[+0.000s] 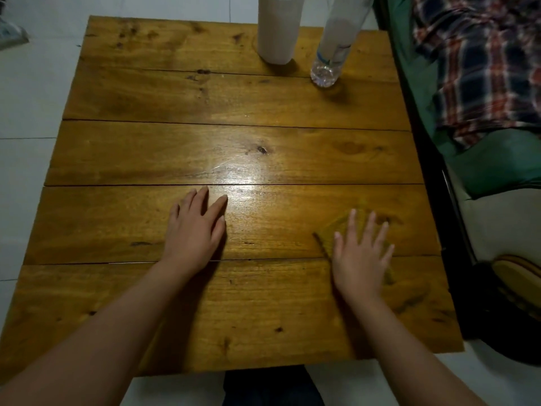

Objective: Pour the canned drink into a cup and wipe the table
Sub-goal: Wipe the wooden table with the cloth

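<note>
The wooden table [234, 136] is filling most of the head view, its planks running across, with pale floor [29, 112] showing past its nine o'clock edge and along the near six o'clock edge. The left hand [194, 232] is lying flat, palm down, just left of centre on the near half, its grip wide and holding nothing, fingers pointing toward one o'clock. The right hand [361, 256] is pressing flat at about four o'clock, fingers spread wide over a yellowish cloth [336, 230] that nearly matches the wood; the cloth is peeking out past the fingertips and thumb side, and whether any finger is curling around it cannot be told. At twelve o'clock, close to the far edge, a pale cylindrical container [276, 33] is standing upright, its top cut off by the frame, so I cannot say if it is a can or a cup. Just beside it toward one o'clock a clear plastic bottle [329, 60] is standing, apart from the container. The whole middle band of the table is lying bare and glossy between the hands and those two things. Along the three o'clock edge, green bedding [491, 168] and a plaid fabric [483, 60] are crowding close.
</note>
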The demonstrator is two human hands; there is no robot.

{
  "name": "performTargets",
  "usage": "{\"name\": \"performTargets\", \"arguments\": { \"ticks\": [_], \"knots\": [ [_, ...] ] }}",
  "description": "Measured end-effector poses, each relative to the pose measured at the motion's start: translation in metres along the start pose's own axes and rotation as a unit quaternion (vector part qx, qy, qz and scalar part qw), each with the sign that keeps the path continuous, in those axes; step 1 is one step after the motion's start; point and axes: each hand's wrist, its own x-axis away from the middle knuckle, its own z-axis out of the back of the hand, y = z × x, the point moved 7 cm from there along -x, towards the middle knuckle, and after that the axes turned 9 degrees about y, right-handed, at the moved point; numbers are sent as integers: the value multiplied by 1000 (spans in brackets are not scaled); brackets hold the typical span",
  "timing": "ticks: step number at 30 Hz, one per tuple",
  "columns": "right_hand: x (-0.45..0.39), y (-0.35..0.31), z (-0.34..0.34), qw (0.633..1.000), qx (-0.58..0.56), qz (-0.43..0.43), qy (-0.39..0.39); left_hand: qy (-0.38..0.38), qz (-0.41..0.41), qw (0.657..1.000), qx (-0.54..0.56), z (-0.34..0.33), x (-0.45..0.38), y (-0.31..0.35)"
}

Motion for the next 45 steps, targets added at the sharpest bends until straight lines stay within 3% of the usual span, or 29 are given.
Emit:
{"name": "performTargets", "arguments": {
  "ticks": [3, 6, 11, 16, 19, 24, 31, 39, 42, 45],
  "knots": [
    [-30, 15, 7, 996, -46, -73, 18, -1, 2, 1000, 12, 0, 0, -1],
    [-46, -5, 7, 997, -59, -58, 10, 6, 5, 1000, 19, 1, 0, -6],
    [-26, -89, -2, 994, -34, 104, -32, 3, 8, 1000, 15, 2, 0, -10],
    [45, -165, -19, 958, -23, 273, -80, 9, 26, 1000, 4, 2, 3, -20],
    [81, -164, -28, 937, 18, 347, -37, 10, 32, 999, 0, 3, 7, -23],
    [79, -116, -30, 950, 15, 309, -38, -2, 44, 999, -8, 3, 11, -19],
    [18, -57, -10, 981, 3, 188, -39, -8, 52, 999, 9, 4, 7, -9],
    [-12, -70, 5, 981, -44, 181, -56, -7, 81, 996, 30, -1, 9, -2],
    [-12, -59, 19, 978, -102, 182, -11, -5, 90, 995, 46, 0, 11, 8],
    [-17, -33, 35, 982, -136, 120, 43, 2, 99, 993, 61, 0, 10, 21]
  ]
}}
